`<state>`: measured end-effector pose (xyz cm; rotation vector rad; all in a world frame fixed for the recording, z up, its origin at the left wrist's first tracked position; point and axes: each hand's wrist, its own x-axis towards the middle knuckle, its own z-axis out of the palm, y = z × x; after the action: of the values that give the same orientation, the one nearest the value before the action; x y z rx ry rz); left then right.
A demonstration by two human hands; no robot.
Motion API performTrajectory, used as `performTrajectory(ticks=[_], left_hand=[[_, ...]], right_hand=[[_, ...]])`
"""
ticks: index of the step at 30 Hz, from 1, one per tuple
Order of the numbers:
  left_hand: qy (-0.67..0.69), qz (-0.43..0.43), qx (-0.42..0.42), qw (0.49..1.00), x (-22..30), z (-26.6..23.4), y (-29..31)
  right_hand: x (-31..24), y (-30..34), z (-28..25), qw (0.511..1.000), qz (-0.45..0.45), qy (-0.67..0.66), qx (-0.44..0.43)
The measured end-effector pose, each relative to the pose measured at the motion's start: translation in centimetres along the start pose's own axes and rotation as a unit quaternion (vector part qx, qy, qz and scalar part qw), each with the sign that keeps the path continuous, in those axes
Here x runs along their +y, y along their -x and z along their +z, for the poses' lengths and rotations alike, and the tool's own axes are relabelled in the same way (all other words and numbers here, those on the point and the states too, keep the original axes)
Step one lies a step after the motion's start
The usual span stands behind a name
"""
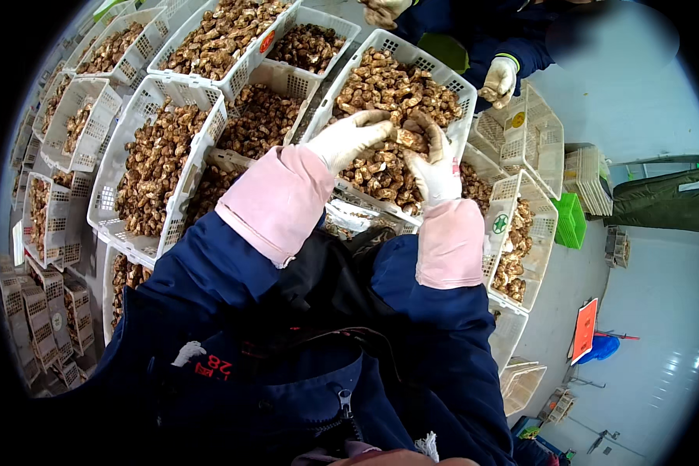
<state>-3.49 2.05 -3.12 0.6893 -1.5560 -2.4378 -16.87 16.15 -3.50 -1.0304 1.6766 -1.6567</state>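
a brown piece (412, 140), mushroom-like in form, is held by the right hand (436, 165), gripped between thumb and fingers. it is positioned above the near half of a white perforated crate (464, 116), which is heaped with similar brown pieces (384, 84). the left hand (352, 138) is placed just beside it, over the same crate; its fingers are half curled toward the held piece, but whether anything is touched or gripped by them cannot be determined. both hands are covered by white gloves, soiled at the fingers; the forearms are covered by pink cuffs (276, 203) and dark blue sleeves.

to the left, another white crate (123, 159) is filled with similar pieces. to the right, a crate marked with a green label (500, 224) is partly filled. beyond it, a bright green crate (570, 220) is seen. at the far side, a co-worker's gloved hand (499, 82) is noted near the middle crate.
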Motion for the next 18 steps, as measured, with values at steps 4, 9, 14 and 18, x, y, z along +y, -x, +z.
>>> performTrajectory(ticks=[4, 9, 14, 18], left_hand=[[-0.043, 0.008, -0.048, 0.998, -0.6, 0.4, -0.6], [-0.045, 0.133, -0.016, 0.990, -1.0, 1.1, -0.6], [0.040, 0.129, -0.080, 0.988, -0.6, 2.8, 0.1], [0.046, 0.063, -0.024, 0.997, 0.3, 3.4, 1.1]], right_hand=[[0.6, 0.8, -0.1, 0.999, -0.038, -0.033, 0.003], [-0.9, 1.8, 1.3, 0.995, -0.030, -0.026, 0.089], [-2.8, 2.4, 0.5, 0.992, -0.031, -0.063, 0.102], [-1.9, 2.3, -0.7, 0.986, -0.009, -0.125, 0.109]])
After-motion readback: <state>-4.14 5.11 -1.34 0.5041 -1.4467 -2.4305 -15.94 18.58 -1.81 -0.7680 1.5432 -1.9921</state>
